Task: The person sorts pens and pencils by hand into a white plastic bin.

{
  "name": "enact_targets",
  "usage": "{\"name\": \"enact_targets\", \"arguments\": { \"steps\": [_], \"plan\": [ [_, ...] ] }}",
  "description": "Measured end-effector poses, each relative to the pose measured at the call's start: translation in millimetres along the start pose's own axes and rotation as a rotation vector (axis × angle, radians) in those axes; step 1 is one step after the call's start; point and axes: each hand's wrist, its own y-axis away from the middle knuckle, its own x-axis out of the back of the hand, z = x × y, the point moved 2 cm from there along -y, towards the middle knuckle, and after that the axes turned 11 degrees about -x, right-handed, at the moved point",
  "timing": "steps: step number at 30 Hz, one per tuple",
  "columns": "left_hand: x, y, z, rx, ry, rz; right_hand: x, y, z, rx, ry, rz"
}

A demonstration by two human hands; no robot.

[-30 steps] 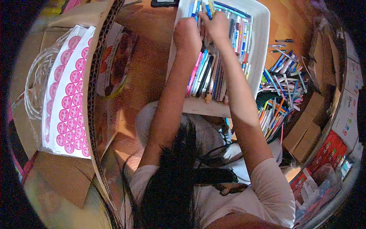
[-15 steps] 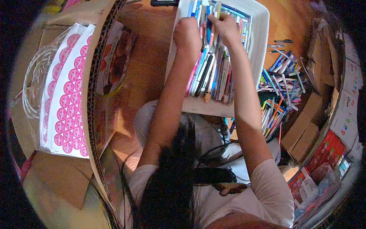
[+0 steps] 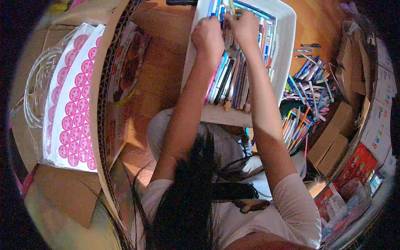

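A white bin [image 3: 287, 41] in front of me holds rows of pens [image 3: 227, 81] in many colours, packed side by side. Over its left part, my left hand [image 3: 207, 39] is closed among the pens; its fingertips are hidden, so what it grips cannot be made out. My right hand [image 3: 243, 31] is beside it, closed in a pinch. A yellowish pen [image 3: 233, 8] sticks up at the right hand's fingers. Blue pens [image 3: 221, 12] stand between the two hands.
On the floor to the right lies a heap of loose pens [image 3: 310, 89], with several single pens [image 3: 310, 45] beyond it. A cardboard box wall [image 3: 101, 91] rises on the left, beside sheets of round pink stickers [image 3: 75, 108]. Red packs [image 3: 356, 164] and cardboard [image 3: 333, 141] line the right.
Both hands have shifted slightly over the bin. The right hand has moved a little to the left and nearer the left hand; the blue pen at its fingers is now less visible.
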Motion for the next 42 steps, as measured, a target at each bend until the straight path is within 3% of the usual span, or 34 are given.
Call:
{"name": "enact_targets", "arguments": {
  "steps": [3,6,9,12,18,24,33,36,42],
  "plan": [
    [-1.6,0.7,0.2,0.024,0.002,0.01,-3.4,-4.7,14.1,-0.022,-0.12,0.069],
    [4.0,1.1,4.8,0.046,0.024,-0.01,-10.0,-14.5,26.3,-0.132,-0.054,-0.091],
    [6.0,0.8,5.7,0.064,0.046,-0.025,-1.4,-12.1,17.1,-0.128,0.166,-0.05],
    [4.1,1.7,3.3,0.049,0.038,-0.005,-0.6,-9.9,8.9,-0.078,0.065,-0.119],
    [0.2,0.2,-0.5,0.047,0.053,0.008,-8.3,-3.7,5.0,-0.019,0.161,-0.111],
    [-0.9,0.2,-0.7,0.041,0.036,-0.012,-1.3,2.8,1.8,-0.008,0.093,-0.03],
    [2.8,0.6,2.4,0.037,0.05,-0.036,-6.8,-2.2,10.7,-0.122,0.099,-0.096],
    [3.1,1.1,1.9,0.023,0.061,-0.011,-3.8,0.6,5.2,-0.044,0.093,-0.115],
    [3.4,1.5,2.4,0.024,0.088,-0.025,8.0,9.1,9.5,-0.142,-0.171,-0.068]
  ]
}}
